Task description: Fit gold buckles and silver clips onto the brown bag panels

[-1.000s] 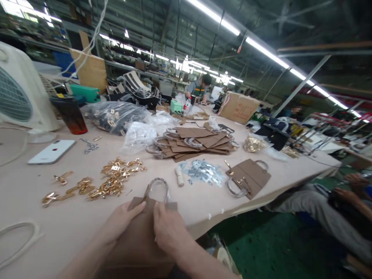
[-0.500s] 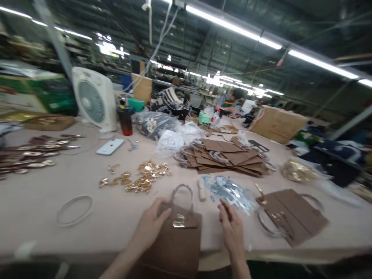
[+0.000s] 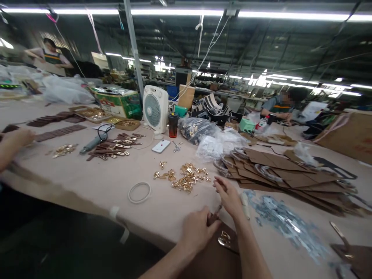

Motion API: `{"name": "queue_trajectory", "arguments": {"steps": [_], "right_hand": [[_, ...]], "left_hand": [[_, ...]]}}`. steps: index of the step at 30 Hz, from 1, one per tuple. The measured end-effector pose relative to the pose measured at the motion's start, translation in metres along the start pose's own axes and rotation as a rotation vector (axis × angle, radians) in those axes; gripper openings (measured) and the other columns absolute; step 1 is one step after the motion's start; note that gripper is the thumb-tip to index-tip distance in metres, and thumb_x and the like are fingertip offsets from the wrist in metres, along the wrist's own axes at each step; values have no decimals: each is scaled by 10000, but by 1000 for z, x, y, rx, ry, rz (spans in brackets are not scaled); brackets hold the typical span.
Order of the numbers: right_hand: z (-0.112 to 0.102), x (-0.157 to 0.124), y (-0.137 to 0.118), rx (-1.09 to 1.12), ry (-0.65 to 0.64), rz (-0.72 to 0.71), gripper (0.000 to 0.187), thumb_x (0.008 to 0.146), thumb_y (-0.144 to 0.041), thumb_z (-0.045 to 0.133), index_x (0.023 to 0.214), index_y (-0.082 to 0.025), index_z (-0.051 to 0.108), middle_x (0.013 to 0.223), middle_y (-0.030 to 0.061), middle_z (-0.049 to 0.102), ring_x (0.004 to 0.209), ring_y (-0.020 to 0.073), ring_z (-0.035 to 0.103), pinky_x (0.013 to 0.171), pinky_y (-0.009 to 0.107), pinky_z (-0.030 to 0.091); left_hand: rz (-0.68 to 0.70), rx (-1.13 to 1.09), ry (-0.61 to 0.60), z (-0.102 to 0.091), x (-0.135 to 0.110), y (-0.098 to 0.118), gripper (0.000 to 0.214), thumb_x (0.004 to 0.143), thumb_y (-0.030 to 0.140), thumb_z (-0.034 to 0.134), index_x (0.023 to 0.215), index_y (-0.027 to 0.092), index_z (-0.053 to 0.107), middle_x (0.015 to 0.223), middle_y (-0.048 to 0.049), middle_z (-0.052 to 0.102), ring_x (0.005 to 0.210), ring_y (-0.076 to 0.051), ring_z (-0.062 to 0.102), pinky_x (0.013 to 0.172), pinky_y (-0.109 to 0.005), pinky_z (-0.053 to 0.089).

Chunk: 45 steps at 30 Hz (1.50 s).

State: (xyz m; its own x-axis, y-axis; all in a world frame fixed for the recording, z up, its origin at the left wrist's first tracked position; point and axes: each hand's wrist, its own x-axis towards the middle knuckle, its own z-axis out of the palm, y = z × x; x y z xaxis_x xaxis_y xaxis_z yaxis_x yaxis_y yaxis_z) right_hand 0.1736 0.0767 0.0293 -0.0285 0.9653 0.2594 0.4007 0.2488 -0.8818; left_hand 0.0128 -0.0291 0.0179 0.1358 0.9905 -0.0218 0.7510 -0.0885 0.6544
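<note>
A brown bag piece [image 3: 215, 255] with a gold clasp [image 3: 224, 239] lies at the table's near edge, partly cut off by the frame. My left hand [image 3: 197, 229] is closed on its top edge, thumb pressed over it. My right hand [image 3: 229, 195] reaches forward past it, fingers curled together just short of a pile of gold metal fittings [image 3: 186, 177]. What those fingers pinch is too small to make out. A thin bit of the bag's handle shows between my two hands.
A white ring [image 3: 139, 192], a phone [image 3: 161, 146], a dark cup [image 3: 173, 125] and a fan [image 3: 155, 109] are on the table [image 3: 87, 174]. Stacked brown pieces [image 3: 290, 174] and silver bits [image 3: 279, 217] lie right. Another person's hand [image 3: 17, 137] rests far left.
The view has swung left. My right hand moved from beside the silver bits to the gold fittings and curled shut. My left hand stays on the bag piece.
</note>
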Motion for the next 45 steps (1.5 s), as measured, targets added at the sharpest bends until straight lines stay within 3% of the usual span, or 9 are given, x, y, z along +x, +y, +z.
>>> {"name": "queue_trajectory", "arguments": {"steps": [5, 13, 19, 25, 29, 32, 36, 40, 45], "right_hand": [[32, 45, 17, -156, 9, -47, 428, 906, -309, 515, 1254, -129, 686, 1276, 188, 707, 1163, 281, 687, 1051, 460, 532], [47, 74, 12, -342, -12, -144, 379, 911, -192, 457, 1168, -160, 734, 1196, 128, 760, 1138, 260, 697, 1073, 448, 506], [49, 77, -2, -423, -300, -271, 346, 897, -220, 587, 1208, -168, 730, 1234, 128, 751, 1150, 270, 692, 1082, 442, 497], [66, 78, -39, -410, -500, -397, 366, 919, -256, 645, 1274, -208, 723, 1301, 121, 725, 1202, 266, 673, 1112, 458, 478], [91, 69, -58, -436, -728, -525, 664, 810, -480, 829, 1415, -277, 645, 1493, 112, 608, 1426, 323, 510, 1221, 536, 351], [108, 61, -59, -559, -778, -534, 764, 755, -570, 859, 1443, -340, 619, 1567, 94, 536, 1508, 394, 376, 1239, 628, 252], [121, 61, -53, -558, -666, -574, 616, 888, -552, 747, 1431, -287, 628, 1494, 121, 593, 1465, 354, 421, 1215, 599, 297], [134, 74, -58, -543, -647, -598, 252, 1005, -355, 624, 1161, -225, 774, 1143, 104, 752, 1135, 237, 642, 1066, 416, 456], [153, 83, -68, -636, -694, -527, 140, 951, -231, 672, 944, -246, 811, 940, 56, 763, 974, 209, 668, 941, 325, 473]], "left_hand": [[76, -72, 10, 2, 1, -6, 273, 1030, 458, 496, 877, 251, 587, 808, -24, 747, 757, -205, 705, 657, -281, 393], [36, -152, 7, 1, 2, -8, 169, 1049, 362, 460, 1131, 261, 568, 915, -29, 774, 822, -222, 731, 699, -295, 431], [12, -75, 0, -2, 0, -6, 248, 1061, 395, 414, 1215, 283, 573, 954, -51, 781, 901, -263, 743, 747, -330, 454], [24, -63, -47, -10, -2, -2, 293, 1064, 414, 387, 1264, 295, 565, 1018, -56, 789, 919, -274, 744, 780, -348, 474], [20, -67, -69, -16, -2, -1, 333, 1064, 413, 354, 1259, 255, 573, 1023, -87, 790, 909, -285, 742, 786, -360, 482], [19, -53, -77, -17, -3, -1, 352, 1041, 395, 382, 1294, 228, 560, 1006, -123, 788, 905, -323, 740, 768, -390, 491], [16, -64, -77, -14, -3, -3, 354, 975, 295, 454, 1299, 209, 566, 1028, -146, 787, 914, -343, 738, 766, -411, 500], [-10, -65, -79, -10, -3, -4, 341, 925, 259, 500, 1238, 192, 614, 1033, -161, 783, 943, -337, 731, 783, -409, 504], [3, -119, -61, -9, -3, -9, 218, 919, 312, 524, 993, 220, 708, 961, -146, 790, 898, -324, 731, 727, -397, 489]]}}
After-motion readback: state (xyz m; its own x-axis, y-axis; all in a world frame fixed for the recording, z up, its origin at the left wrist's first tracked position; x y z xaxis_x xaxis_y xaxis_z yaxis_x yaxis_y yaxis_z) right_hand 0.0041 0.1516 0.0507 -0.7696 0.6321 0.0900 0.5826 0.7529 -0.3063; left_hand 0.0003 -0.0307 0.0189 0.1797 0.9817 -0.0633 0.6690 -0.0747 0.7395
